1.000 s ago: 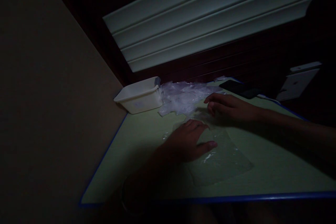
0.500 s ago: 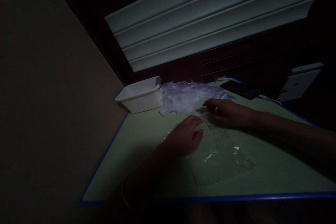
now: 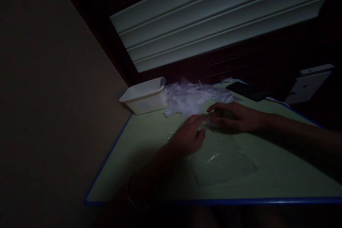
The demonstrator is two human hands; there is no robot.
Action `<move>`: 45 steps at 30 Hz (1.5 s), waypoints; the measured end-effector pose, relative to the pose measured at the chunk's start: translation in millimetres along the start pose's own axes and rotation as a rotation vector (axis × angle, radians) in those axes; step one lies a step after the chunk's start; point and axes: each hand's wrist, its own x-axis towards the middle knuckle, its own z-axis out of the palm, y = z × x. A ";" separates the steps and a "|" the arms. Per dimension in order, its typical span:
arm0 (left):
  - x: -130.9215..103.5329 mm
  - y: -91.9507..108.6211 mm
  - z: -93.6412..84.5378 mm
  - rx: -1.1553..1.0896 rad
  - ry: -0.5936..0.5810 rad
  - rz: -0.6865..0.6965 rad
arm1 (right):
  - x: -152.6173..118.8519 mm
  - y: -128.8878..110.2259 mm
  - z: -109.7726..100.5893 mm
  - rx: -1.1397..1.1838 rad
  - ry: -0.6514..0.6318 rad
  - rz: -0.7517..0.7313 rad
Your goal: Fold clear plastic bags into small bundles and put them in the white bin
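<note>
A clear plastic bag [image 3: 223, 160] lies flat on the pale green table [image 3: 278, 171]. My left hand [image 3: 188, 135] rests on the bag's upper left part, fingers stretched toward the right, thumb apart. At the bag's top edge my right hand [image 3: 229, 115] pinches a small bit of the clear plastic between thumb and fingers, close to my left fingertips. Just beyond both hands is a heap of small clear plastic bags [image 3: 189, 96]. The scene is dim, so fine details are hard to see.
A white plastic bin [image 3: 145, 99] stands at the back left, beside the heap. A dark flat object [image 3: 247, 91] lies at the back right with a white cable [image 3: 278, 102] near it. Blue edging runs round the table; a wall rises on the left.
My right hand has closed its fingers on the plastic near my left fingertips. The bag's upper part looks flatter, and my left hand has shifted slightly.
</note>
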 end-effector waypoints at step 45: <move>4.4 -27.4 -7.0 0.290 0.228 -0.203 | 0.5 9.8 5.5 0.094 -0.039 0.016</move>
